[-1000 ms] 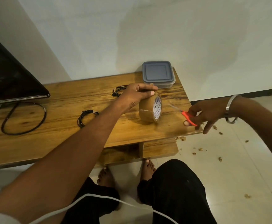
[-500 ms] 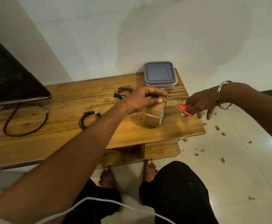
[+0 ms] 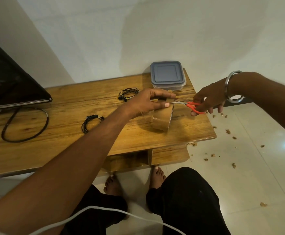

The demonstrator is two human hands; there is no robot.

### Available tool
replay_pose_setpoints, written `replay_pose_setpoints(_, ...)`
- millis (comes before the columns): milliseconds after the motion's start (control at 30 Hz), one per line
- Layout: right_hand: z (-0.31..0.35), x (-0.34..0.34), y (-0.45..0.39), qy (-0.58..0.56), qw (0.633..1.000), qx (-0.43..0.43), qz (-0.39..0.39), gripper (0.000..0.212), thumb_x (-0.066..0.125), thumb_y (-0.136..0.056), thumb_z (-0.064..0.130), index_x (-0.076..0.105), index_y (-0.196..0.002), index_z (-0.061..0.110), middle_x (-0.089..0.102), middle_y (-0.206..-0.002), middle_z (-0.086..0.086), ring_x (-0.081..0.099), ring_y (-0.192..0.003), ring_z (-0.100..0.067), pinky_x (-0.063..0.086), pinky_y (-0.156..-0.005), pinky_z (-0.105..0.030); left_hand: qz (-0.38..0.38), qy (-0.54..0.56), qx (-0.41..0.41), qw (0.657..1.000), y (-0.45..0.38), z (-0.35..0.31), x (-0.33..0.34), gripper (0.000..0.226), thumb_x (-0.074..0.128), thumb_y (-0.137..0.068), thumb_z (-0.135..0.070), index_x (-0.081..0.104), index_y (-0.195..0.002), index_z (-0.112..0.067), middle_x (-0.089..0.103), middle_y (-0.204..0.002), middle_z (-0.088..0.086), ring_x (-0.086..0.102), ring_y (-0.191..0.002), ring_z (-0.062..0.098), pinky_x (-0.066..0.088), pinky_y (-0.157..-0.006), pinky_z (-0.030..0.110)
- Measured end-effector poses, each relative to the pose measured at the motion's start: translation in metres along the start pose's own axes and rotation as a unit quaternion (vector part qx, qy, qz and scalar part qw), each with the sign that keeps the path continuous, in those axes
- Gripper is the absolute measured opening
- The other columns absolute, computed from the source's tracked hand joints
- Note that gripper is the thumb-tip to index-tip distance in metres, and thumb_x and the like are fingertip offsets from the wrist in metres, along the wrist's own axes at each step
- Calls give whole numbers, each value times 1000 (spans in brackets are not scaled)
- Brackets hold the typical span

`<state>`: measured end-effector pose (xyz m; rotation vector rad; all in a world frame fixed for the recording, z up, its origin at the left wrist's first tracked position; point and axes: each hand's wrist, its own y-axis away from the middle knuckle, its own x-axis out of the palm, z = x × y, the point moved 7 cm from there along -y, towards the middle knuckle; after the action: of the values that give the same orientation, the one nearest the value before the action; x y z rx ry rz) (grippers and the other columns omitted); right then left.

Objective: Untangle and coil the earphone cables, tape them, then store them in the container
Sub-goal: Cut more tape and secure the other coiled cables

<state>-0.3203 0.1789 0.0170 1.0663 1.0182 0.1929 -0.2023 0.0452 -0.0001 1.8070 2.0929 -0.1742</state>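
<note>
A brown tape roll (image 3: 162,120) stands on edge on the wooden table (image 3: 67,141). My left hand (image 3: 148,103) pinches a strip of tape pulled up from the roll. Red-handled scissors (image 3: 191,106) are in my right hand (image 3: 209,99), their blades at the strip beside my left thumb. Two black earphone cables lie on the table: one coil (image 3: 91,122) left of my forearm, and another bundle (image 3: 128,94) behind my left hand. The grey-lidded container (image 3: 168,75), lid on, sits at the back right corner.
A black screen (image 3: 9,82) stands at the left, a thick black cable loop (image 3: 25,124) in front of it. Crumbs are scattered on the tiled floor (image 3: 248,150) at the right. My legs and feet are below the table edge. A white cord (image 3: 104,209) crosses my lap.
My right hand brought the scissors up from the table's right edge to the tape strip. My left hand pulled the strip up from the roll, which tipped slightly.
</note>
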Motion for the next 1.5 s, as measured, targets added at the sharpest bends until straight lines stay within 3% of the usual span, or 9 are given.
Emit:
replay_pose_setpoints(100,2,-3,-3,18,1000,-8,1,34,62,-82,49,54,-94,18,60,-87,-9,59,-74,-16,57,-77,-35,11,-18,8,1000,0,-3,3,38,69,-87,-14,65,-123,-24,61,-122,-17,52,-118,-5,43,-99,17)
replay_pose_setpoints(367,2,-7,-9,22,999,-46,-19,38,61,-82,48,57,-100,15,63,-87,-10,62,-79,-19,55,-65,-27,15,-24,13,1000,0,-4,1,37,69,-87,-14,66,-123,-22,62,-119,-18,53,-112,-11,44,-93,9)
replay_pose_setpoints(533,2,-8,-12,-1,997,-70,-27,38,59,-84,45,57,-103,12,62,-87,-10,60,-77,-18,54,-64,-26,16,-12,10,1000,0,-2,-1,38,69,-86,-12,65,-124,-21,62,-122,-17,52,-117,-8,43,-94,9)
replay_pose_setpoints(700,5,-10,-13,2,995,-95,-37,25,59,-86,42,56,-90,17,63,-87,-12,60,-73,-17,55,-64,-26,17,8,3,1000,2,-1,-3,38,70,-86,-12,66,-123,-21,61,-128,-12,50,-122,-4,43,-98,13)
replay_pose_setpoints(867,4,-7,-17,-1,994,-105,-39,33,59,-84,47,60,-91,14,67,-85,-14,64,-72,-20,52,-60,-24,-20,26,1,999,1,1,-1,30,68,-87,-13,70,-117,-20,65,-124,-9,55,-119,1,47,-100,24)
replay_pose_setpoints(1100,5,-1,-22,-38,993,-112,-17,26,58,-87,39,60,-87,12,64,-75,-5,62,-69,-16,52,-60,-24,-24,75,-6,997,1,5,2,35,69,-86,-8,68,-120,-16,66,-121,-11,59,-113,0,50,-92,18)
replay_pose_setpoints(1267,4,-9,-15,-43,994,-101,-22,27,60,-86,38,60,-85,11,63,-73,-6,62,-68,-18,52,-61,-27,12,102,-10,995,0,-2,13,53,67,-84,3,58,-132,-17,51,-142,-7,65,-107,12,53,-93,26)
replay_pose_setpoints(1500,0,-11,-10,-9,997,-69,-21,31,60,-86,40,61,-92,9,60,-71,-3,59,-63,-14,51,-59,-25,15,97,-13,995,1,-4,15,54,66,-85,4,57,-133,-19,48,-146,-4,66,-102,9,54,-87,21)
